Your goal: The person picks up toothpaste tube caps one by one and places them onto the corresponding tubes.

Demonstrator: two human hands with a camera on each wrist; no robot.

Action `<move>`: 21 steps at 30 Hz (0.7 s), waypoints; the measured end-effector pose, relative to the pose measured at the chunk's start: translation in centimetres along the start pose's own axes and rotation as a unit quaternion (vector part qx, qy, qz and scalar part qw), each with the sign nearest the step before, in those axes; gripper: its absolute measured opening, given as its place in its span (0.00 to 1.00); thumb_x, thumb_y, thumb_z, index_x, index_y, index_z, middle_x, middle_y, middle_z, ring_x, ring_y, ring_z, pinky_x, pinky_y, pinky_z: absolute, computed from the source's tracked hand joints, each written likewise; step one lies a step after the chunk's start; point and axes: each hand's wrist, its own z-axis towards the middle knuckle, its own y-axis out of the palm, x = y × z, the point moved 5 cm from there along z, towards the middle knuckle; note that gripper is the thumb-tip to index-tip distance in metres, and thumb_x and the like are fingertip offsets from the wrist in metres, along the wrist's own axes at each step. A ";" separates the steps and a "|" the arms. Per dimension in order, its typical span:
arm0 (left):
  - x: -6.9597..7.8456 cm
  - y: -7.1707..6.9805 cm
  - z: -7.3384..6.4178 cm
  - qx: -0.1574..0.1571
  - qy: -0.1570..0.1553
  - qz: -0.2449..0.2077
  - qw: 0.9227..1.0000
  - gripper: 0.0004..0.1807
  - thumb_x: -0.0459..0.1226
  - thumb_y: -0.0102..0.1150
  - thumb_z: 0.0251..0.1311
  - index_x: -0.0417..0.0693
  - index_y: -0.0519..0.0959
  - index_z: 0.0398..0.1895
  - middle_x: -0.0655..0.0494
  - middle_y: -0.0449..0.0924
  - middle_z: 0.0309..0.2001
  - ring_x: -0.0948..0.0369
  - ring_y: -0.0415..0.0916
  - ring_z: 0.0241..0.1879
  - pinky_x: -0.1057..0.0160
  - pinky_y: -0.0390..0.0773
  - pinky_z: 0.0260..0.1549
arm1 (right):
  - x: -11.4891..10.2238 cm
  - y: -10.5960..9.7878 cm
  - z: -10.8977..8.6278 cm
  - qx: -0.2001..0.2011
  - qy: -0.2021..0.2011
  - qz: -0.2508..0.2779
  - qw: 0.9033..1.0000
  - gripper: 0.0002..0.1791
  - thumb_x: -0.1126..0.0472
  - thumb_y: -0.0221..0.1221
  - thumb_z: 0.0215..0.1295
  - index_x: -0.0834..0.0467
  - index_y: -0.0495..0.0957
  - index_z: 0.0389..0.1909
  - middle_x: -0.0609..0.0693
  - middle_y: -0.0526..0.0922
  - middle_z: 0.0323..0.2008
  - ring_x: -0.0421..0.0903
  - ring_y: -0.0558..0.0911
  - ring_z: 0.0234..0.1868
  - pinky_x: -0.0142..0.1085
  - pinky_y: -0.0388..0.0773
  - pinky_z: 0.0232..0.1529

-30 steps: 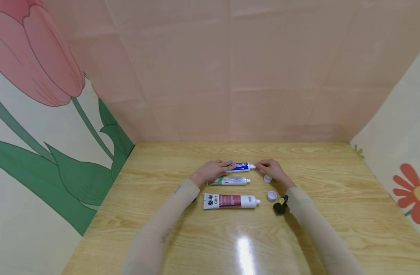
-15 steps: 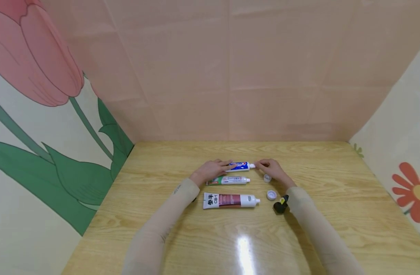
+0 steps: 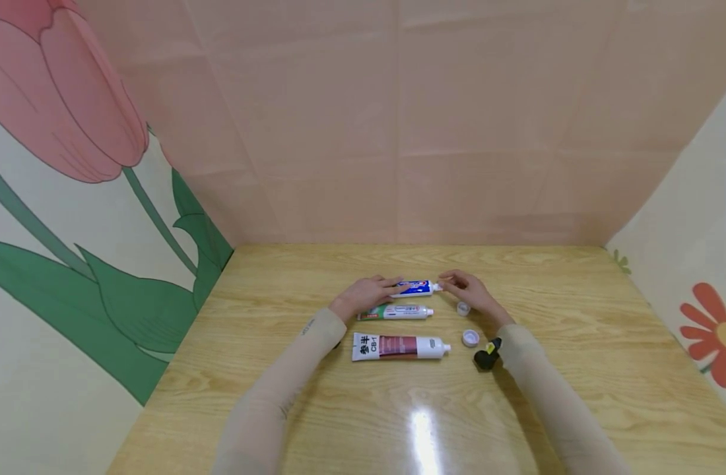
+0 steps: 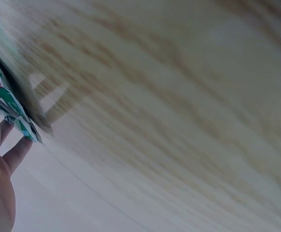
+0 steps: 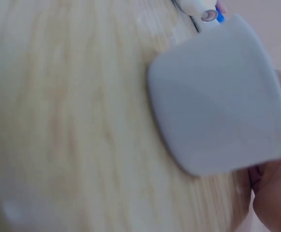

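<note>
At the back of the row lies a blue and white toothpaste tube point(image 3: 415, 287), its nozzle end pointing right. My left hand point(image 3: 363, 295) holds its left part, fingers laid across it. The small white cap point(image 3: 437, 287) at the tube's tip is between the thumb and fingers of my right hand point(image 3: 466, 290); the fingers partly hide it. Just in front lies a green and white toothpaste tube point(image 3: 398, 311), uncapped, its left end partly under my left hand. Nearest me is a maroon and white toothpaste tube point(image 3: 398, 347), also uncapped.
Two loose white caps, a rear one point(image 3: 463, 308) and a front one point(image 3: 470, 338), stand on the wooden table point(image 3: 363, 422) right of the tubes. The rear cap looms large in the right wrist view. A black wrist device point(image 3: 486, 356) sits under my right wrist. A pink backdrop point(image 3: 393, 132) borders the table.
My right hand's fingers have shifted slightly at the cap, the forefinger now lifted a little higher. The left hand and all the tubes stay in place.
</note>
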 end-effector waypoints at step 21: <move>0.1 -0.3 -0.1 0.008 0.003 0.000 1.000 0.28 0.49 0.41 0.69 0.68 0.50 0.71 0.58 0.55 0.71 0.57 0.69 0.58 0.61 0.73 0.55 | 0.5 0.1 0.0 -0.030 0.025 0.061 0.997 0.20 0.52 0.61 0.60 0.58 0.78 0.50 0.56 0.80 0.49 0.43 0.76 0.46 0.32 0.70 0.49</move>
